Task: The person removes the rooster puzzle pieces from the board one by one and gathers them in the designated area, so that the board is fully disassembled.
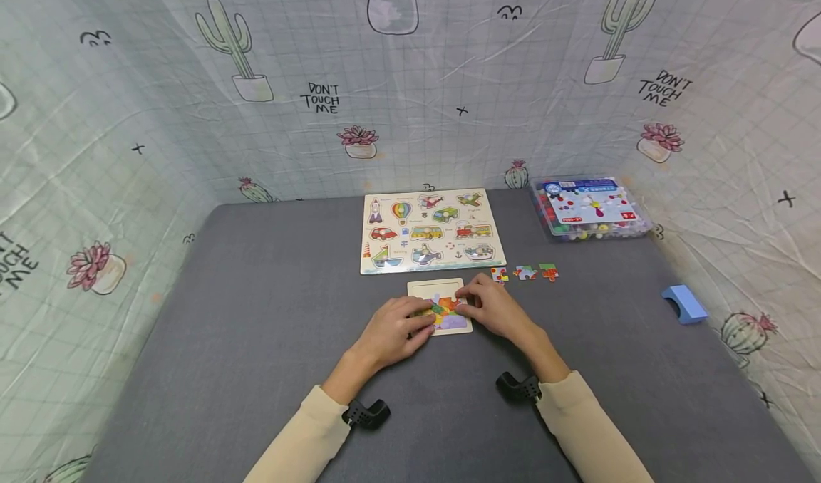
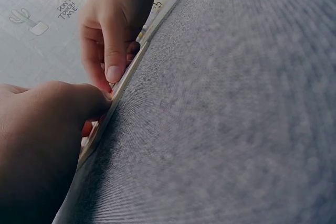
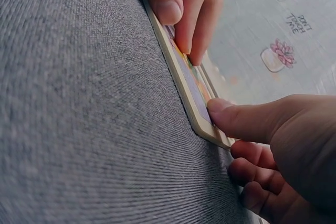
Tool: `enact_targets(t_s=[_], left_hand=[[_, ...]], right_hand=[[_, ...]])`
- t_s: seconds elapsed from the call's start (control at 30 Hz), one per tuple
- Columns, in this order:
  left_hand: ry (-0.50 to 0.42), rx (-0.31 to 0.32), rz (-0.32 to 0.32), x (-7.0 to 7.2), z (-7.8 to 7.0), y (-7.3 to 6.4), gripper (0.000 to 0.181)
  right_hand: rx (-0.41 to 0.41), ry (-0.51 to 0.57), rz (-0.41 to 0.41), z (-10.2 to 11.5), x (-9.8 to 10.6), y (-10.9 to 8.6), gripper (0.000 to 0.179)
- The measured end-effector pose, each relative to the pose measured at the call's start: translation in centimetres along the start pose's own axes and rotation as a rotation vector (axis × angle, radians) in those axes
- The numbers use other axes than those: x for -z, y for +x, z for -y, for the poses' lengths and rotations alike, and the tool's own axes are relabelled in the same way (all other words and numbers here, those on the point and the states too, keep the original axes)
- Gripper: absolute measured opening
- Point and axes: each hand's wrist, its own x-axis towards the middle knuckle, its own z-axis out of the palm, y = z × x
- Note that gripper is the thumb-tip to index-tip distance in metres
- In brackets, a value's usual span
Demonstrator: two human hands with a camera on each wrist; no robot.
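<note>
Grey cloth covers the table (image 1: 256, 312), stretching wide to the left and near of one wooden jigsaw tray (image 1: 436, 283) at its centre in the head view. The left hand (image 1: 394, 330) reaches over its left side and the right hand (image 1: 497, 308) over its right edge. Just beyond lies one picture board (image 1: 420, 219); three loose jigsaw pieces (image 1: 525, 273) sit apart in a row near its right corner. One plastic box (image 1: 590, 209) stands far right, one blue block (image 1: 689, 305) nearer the table's right edge. From the left wrist, right thumb and forefinger meet the jigsaw close together; I cannot tell whether they pinch anything. From the right wrist, the left fingers press down nearly straight; the right thumb rests inside the rim, other fingers bent outside it.
</note>
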Motion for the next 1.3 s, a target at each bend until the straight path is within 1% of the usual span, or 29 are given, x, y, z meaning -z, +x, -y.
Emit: enact_targets(t_s=[0.13, 0.33, 0.53, 0.77, 0.93, 1.13, 1.3], left_hand=[[0.005, 0.018, 0.023, 0.14, -0.19, 0.14, 0.018], [0.023, 0.027, 0.047, 0.29, -0.35, 0.19, 0.019], [0.024, 0.029, 0.046, 0.34, -0.35, 0.09, 0.02], [0.029, 0.037, 0.045, 0.21, -0.4, 0.28, 0.017], [0.044, 0.037, 0.051, 0.24, -0.49, 0.43, 0.018], [0.063, 0.033, 0.069, 0.36, -0.55, 0.43, 0.022], [0.065, 0.039, 0.091, 0.46, -0.64, 0.43, 0.022]], right_hand=[[-0.012, 0.005, -0.001, 0.05, -0.02, 0.05, 0.025], [-0.023, 0.013, -0.008, 0.1, -0.16, 0.09, 0.022], [-0.027, 0.029, -0.013, 0.03, -0.31, 0.13, 0.02], [-0.012, 0.052, -0.018, -0.19, -0.3, 0.29, 0.02], [0.0, 0.086, -0.014, -0.4, -0.18, 0.33, 0.02], [-0.011, 0.174, 0.005, -0.64, 0.07, 0.39, 0.015], [-0.033, 0.185, 0.013, -0.8, 0.18, 0.39, 0.016]])
